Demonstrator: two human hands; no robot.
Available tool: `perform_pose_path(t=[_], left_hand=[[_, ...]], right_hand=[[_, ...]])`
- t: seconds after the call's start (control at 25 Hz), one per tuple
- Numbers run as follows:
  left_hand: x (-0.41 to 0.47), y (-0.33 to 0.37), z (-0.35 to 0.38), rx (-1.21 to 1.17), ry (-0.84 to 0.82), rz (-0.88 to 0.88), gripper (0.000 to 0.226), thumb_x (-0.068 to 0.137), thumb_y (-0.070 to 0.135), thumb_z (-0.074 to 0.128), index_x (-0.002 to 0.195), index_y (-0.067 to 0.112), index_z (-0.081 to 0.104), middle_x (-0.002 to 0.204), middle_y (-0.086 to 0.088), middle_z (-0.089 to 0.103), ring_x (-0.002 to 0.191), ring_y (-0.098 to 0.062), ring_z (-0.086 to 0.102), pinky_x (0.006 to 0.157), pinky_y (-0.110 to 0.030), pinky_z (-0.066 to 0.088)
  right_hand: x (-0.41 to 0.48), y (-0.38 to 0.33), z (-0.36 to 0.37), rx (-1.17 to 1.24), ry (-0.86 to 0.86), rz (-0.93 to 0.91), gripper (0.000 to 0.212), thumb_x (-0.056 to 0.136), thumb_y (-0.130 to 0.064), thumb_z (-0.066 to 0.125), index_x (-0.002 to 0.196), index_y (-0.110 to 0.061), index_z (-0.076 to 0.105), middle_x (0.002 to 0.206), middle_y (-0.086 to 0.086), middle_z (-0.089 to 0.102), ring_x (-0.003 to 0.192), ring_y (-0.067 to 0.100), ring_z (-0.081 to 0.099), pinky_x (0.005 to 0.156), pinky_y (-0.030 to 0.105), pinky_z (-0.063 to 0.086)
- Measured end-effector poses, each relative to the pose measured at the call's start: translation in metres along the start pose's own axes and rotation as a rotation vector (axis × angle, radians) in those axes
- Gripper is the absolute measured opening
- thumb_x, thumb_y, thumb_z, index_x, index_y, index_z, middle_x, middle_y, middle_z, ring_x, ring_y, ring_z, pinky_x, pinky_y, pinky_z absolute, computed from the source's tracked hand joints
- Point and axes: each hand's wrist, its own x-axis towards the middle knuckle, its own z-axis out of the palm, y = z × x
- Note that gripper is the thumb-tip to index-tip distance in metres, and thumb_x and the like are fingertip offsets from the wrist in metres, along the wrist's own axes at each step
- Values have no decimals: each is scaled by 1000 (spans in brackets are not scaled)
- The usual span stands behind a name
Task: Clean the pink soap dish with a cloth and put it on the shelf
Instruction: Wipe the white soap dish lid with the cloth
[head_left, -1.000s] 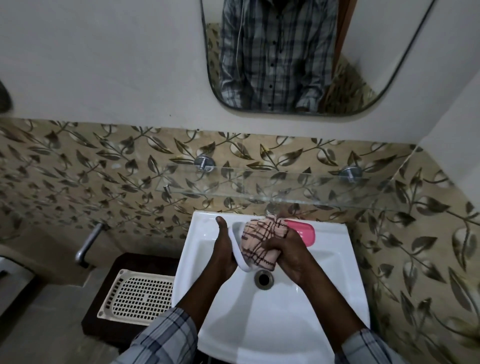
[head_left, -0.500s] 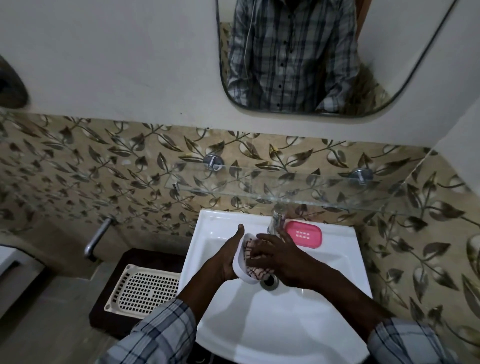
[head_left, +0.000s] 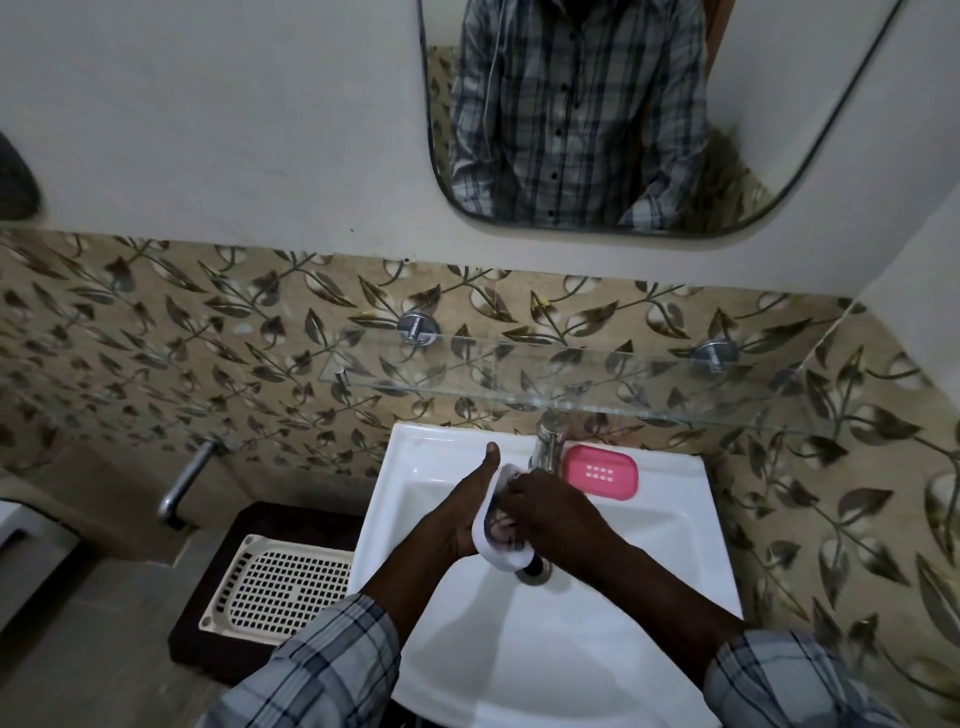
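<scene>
Over the white sink (head_left: 519, 654), my left hand (head_left: 457, 514) grips a white soap dish base (head_left: 493, 552), held tilted on its side. My right hand (head_left: 550, 514) holds a checked pink cloth (head_left: 501, 526) and presses it into the hollow of that base; most of the cloth is hidden by my fingers. The pink soap dish (head_left: 600, 472), with small drain slots, lies on the sink's back rim just right of the tap (head_left: 545, 449). The glass shelf (head_left: 571, 387) runs along the tiled wall above the sink and carries nothing.
The drain (head_left: 536, 567) sits just under my hands. A cream perforated tray (head_left: 280, 587) rests on a dark stool left of the sink. A metal pipe (head_left: 184, 480) juts from the left wall. A mirror (head_left: 623, 114) hangs above the shelf.
The cloth bulged out above the white base a second ago; my right hand has pushed it down inside. Both hands stayed over the drain, and the view shifted slightly.
</scene>
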Motion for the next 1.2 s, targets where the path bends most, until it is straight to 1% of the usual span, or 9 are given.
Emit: perform_pose_path(t=[0.24, 0.36, 0.44, 0.6, 0.68, 0.8, 0.92, 1.08, 1.2], left_hand=[[-5, -3, -3, 38, -24, -44, 70, 82, 73, 44, 95, 8, 66, 86, -13, 63, 79, -22, 63, 78, -33, 49], [-3, -7, 3, -23, -12, 40, 64, 86, 67, 45, 91, 7, 69, 80, -10, 69, 75, -19, 68, 74, -30, 54], [-2, -11, 1, 27, 34, 108, 59, 81, 68, 51, 76, 11, 63, 68, -7, 63, 64, -17, 64, 63, -27, 53], [0, -12, -3, 4, 23, 57, 87, 84, 79, 38, 97, 1, 76, 91, -20, 72, 87, -30, 71, 79, -36, 56], [-7, -4, -3, 40, -113, 100, 78, 91, 70, 42, 108, 2, 76, 104, -20, 74, 97, -29, 72, 87, -37, 57], [-12, 1, -12, 354, 35, 284, 34, 76, 29, 70, 97, 2, 70, 92, -15, 68, 79, -22, 69, 69, -26, 54], [-11, -6, -19, 778, 189, 412, 24, 89, 11, 54, 103, 0, 70, 94, -9, 69, 83, -17, 63, 66, -23, 48], [-3, -14, -5, 1350, 343, 562, 23, 100, 12, 50, 105, 7, 72, 109, -10, 74, 102, -20, 68, 79, -27, 47], [-1, -21, 15, 1241, 445, 609, 31, 98, 4, 50, 128, 3, 58, 107, -15, 72, 87, -17, 69, 68, -16, 43]], right_hand=[[-8, -1, -1, 183, -164, 11, 18, 90, -9, 55, 100, -17, 67, 97, 2, 65, 89, 16, 56, 73, 30, 46], [-6, -6, 13, -161, 15, 39, 14, 81, -10, 70, 95, -8, 72, 89, 11, 69, 79, 27, 63, 61, 32, 49], [-1, -19, 14, -164, -114, 161, 18, 78, -18, 64, 95, -14, 71, 91, 9, 70, 82, 29, 67, 61, 28, 44], [9, -11, -10, 382, -305, 387, 12, 80, -22, 63, 84, -11, 68, 81, 6, 70, 75, 18, 64, 65, 27, 42], [3, 0, -27, 750, -90, 612, 14, 85, -19, 63, 78, -8, 68, 73, 2, 69, 68, 13, 65, 62, 26, 47], [-16, 24, -32, 1155, 261, 935, 19, 92, -16, 56, 93, -14, 74, 88, 8, 78, 81, 23, 75, 63, 28, 56], [-24, 37, -22, 1073, 360, 1037, 15, 93, -16, 58, 97, -15, 72, 90, 9, 78, 81, 26, 75, 59, 28, 58], [-20, 30, 5, 626, 166, 908, 23, 93, -10, 60, 114, -12, 52, 89, 2, 68, 72, 20, 66, 58, 16, 46], [-12, 6, 24, 475, 66, 739, 26, 101, -39, 47, 124, -31, 53, 108, -3, 72, 78, -1, 68, 64, 5, 48]])
